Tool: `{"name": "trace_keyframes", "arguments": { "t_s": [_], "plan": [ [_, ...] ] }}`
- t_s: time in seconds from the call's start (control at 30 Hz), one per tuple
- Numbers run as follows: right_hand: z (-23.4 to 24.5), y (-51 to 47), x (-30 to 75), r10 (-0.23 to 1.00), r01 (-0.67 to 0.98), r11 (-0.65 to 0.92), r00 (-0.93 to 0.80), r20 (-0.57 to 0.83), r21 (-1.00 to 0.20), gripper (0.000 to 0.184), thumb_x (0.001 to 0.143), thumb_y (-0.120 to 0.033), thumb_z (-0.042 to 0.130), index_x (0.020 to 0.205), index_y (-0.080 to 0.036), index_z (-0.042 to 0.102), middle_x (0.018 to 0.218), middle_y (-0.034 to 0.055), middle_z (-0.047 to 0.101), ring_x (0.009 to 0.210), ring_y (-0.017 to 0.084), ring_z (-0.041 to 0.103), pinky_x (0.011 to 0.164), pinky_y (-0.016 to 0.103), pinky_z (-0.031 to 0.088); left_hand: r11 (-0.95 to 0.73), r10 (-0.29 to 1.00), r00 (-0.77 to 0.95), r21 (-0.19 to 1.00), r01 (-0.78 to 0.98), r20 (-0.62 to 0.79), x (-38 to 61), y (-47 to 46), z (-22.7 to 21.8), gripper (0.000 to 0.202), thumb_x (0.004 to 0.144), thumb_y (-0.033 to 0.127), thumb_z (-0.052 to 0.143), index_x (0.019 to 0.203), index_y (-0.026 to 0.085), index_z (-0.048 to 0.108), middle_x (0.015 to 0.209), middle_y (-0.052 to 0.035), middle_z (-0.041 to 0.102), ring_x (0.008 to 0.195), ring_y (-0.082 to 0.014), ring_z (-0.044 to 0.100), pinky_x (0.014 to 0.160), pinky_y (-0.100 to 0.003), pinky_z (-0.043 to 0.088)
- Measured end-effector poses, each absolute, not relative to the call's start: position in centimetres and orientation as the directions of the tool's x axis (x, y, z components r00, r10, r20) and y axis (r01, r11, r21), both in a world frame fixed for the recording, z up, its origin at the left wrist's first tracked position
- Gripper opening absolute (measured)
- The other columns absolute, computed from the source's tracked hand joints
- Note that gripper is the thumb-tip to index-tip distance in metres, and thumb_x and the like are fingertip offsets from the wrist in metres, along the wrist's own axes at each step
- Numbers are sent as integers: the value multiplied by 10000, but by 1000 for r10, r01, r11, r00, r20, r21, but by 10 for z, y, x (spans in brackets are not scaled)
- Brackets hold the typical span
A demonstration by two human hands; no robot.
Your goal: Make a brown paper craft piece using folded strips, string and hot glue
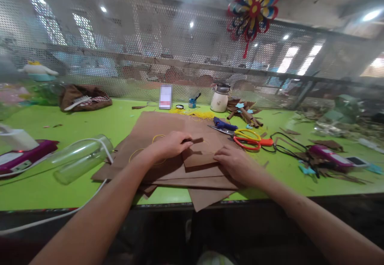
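My left hand (169, 145) rests on a stack of brown paper sheets (168, 127), its fingers pinched on a small rolled brown strip (196, 140). My right hand (235, 163) lies flat with fingers pressed on a smaller brown paper piece (199, 157) on top of the stack. A thin yellow thread (142, 150) loops over the sheets beside my left wrist.
Orange and yellow scissors (249, 139) and a blue tool (223, 123) lie right of the sheets on the green table (120, 121). A clear plastic bottle (79, 157) and a purple device (21, 157) lie left. A white jar (220, 99), brown rolls (244, 113) and black cable (285, 147) lie beyond.
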State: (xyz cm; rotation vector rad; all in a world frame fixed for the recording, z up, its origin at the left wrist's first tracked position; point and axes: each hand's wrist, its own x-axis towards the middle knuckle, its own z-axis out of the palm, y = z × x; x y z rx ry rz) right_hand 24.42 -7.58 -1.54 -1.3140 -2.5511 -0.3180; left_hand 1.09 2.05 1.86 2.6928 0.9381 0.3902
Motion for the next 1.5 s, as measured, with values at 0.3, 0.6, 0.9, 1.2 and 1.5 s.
{"name": "trace_keyframes", "arguments": {
  "t_s": [0.3,0.6,0.9,1.2,1.5],
  "plan": [
    [-15,-90,236,831,869,461,-493,257,178,143,840,-101,471,840,-131,611,827,84,578,819,193,464,688,294,375,-774,621,774,252,581,121,10,17,23,283,848,330,429,929,176,652,887,-56,668,757,-156,572,668,-236,393],
    [-14,-98,234,819,854,457,-513,256,248,115,787,-63,522,828,-126,609,844,95,562,817,211,467,659,315,368,-759,635,762,287,584,129,10,13,22,268,813,333,472,920,227,694,862,-31,694,726,-159,580,652,-244,385],
    [-18,-103,244,787,834,537,-550,281,129,132,860,-206,485,800,-162,595,785,77,562,787,207,470,717,356,394,-783,589,807,270,560,34,4,3,26,204,789,285,513,797,219,706,802,-26,681,682,-152,572,636,-247,393],
    [-14,-98,263,753,769,630,-568,333,-112,149,873,-208,467,906,-172,608,857,87,582,833,196,501,712,338,430,-758,636,758,301,579,145,-2,-8,7,280,866,287,419,921,196,678,951,-51,640,855,-166,564,786,-276,413],
    [0,-92,276,813,768,580,-524,254,-271,185,894,-240,439,915,-188,615,875,67,611,802,161,555,707,283,437,-772,625,759,283,569,181,0,-8,4,269,878,296,408,904,182,650,908,-67,635,864,-182,556,784,-298,417]
  ]
}}
